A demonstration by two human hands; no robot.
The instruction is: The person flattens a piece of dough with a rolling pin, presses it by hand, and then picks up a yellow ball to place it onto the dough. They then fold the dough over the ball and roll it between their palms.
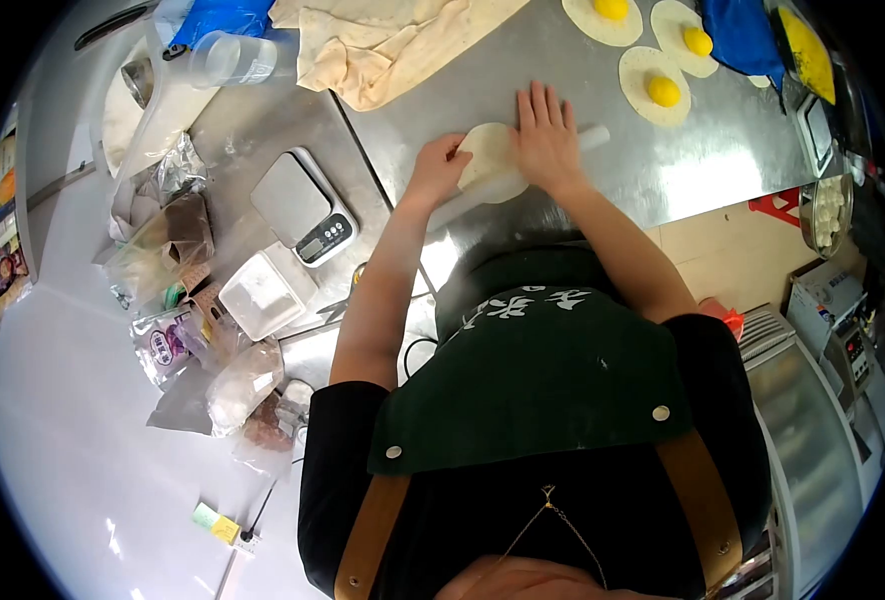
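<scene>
A round sheet of dough (486,150) lies on the metal table, partly under a pale rolling pin (595,137) set at a slant. My left hand (437,172) is closed at the dough's left edge, thumb and fingers pinching its rim. Over the pin and the right side of the dough, my right hand (548,145) lies flat with fingers stretched forward, its palm pressing on the pin. Part of the pin is hidden under that hand. At the upper right are several dough rounds (639,82), three of them bearing yellow balls (664,92).
A large folded dough sheet (363,60) spreads across the back of the table (443,100). To the left stand a digital scale (308,205), a white tub (263,295) and several bags (168,345). A clear plastic container (233,60) sits at the back left.
</scene>
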